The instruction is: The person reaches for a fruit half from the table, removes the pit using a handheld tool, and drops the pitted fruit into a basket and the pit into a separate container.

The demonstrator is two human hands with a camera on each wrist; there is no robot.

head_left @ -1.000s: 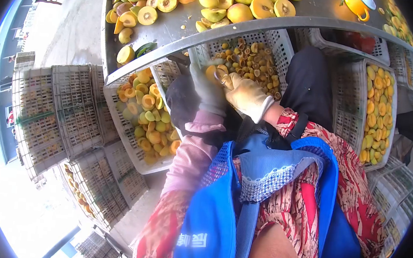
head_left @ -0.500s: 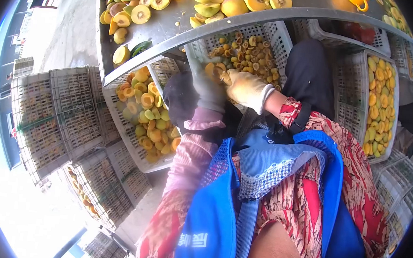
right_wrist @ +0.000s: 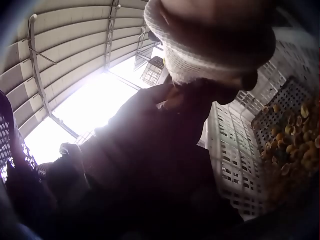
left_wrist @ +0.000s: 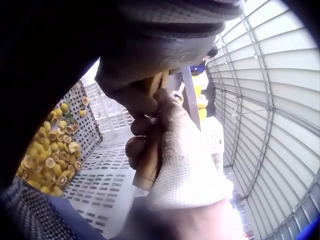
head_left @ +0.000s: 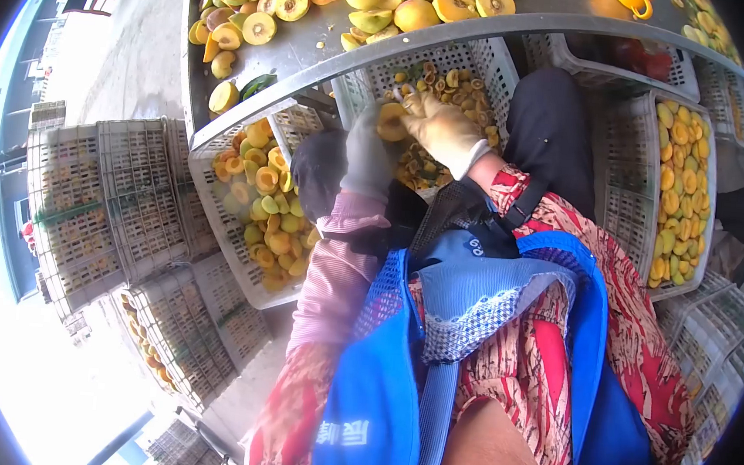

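Observation:
In the head view my gloved left hand (head_left: 369,155) grips a cut yellow peach (head_left: 391,121), its orange side toward my right hand. My gloved right hand (head_left: 446,135) is right beside the fruit, fingertips at its edge. The left wrist view shows the right fingers curled round a wooden-handled tool (left_wrist: 146,171); the tool's working end is mostly hidden by the hands. Beneath both hands stands a white crate (head_left: 495,63) of small cut-out pit pieces (head_left: 453,86). The right wrist view is dark, with the left hand in shadow.
A metal table (head_left: 307,61) edge runs above the hands, bearing halved peaches (head_left: 415,13) and a yellow mug (head_left: 632,1). Crates of peach halves stand at left (head_left: 273,216) and right (head_left: 679,195). Stacked crates (head_left: 77,201) are farther left. My knee (head_left: 554,133) is beside the middle crate.
My right hand has shifted slightly up and turned at the fruit, fingers more spread over it. The left hand has moved a little left, still holding the peach.

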